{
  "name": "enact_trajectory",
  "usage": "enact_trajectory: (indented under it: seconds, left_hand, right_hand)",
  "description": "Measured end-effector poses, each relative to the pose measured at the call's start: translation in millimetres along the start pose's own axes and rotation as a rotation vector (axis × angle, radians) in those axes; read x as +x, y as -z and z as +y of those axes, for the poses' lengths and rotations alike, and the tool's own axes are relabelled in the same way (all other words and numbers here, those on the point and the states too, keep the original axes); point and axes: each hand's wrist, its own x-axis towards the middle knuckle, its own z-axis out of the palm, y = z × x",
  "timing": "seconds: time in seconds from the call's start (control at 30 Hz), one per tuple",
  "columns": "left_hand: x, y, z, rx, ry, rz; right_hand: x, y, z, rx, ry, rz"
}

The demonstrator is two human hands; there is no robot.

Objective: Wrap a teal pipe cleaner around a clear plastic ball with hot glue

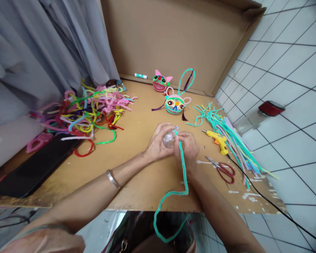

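Near the middle of the table, my left hand (158,143) is wrapped round a clear, ball-like object (169,139). My right hand (189,149) pinches a turquoise pipe cleaner (183,168) against the ball's right side. From there the pipe cleaner hangs down past the table's front edge and loops back up. Behind my hands stands a turquoise animal-head figure (174,105) with pink ears, dark tassels and a tall loop. A red and green figure (159,82) with pink ears stands farther back.
Mixed pipe cleaners (94,109) heap at the left beside a black flat object (39,165). At the right lie a yellow glue gun (219,141) with its cord, red-handled scissors (225,171) and straight pipe cleaners (239,147). A glue stick (140,76) and cardboard (173,38) are behind.
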Motion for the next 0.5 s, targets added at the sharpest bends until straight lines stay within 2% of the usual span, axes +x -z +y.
enact_trajectory:
  seconds: [0.2, 0.5]
  left_hand:
    - [-1.3, 1.6, 1.9, -0.007, 0.065, -0.048]
    - [1.5, 1.3, 1.9, 0.005, 0.027, -0.043]
  right_hand:
    - [0.0, -1.0, 1.4, 0.016, -0.019, 0.013]
    - [-0.3, -1.9, 2.2, 0.017, -0.034, 0.006]
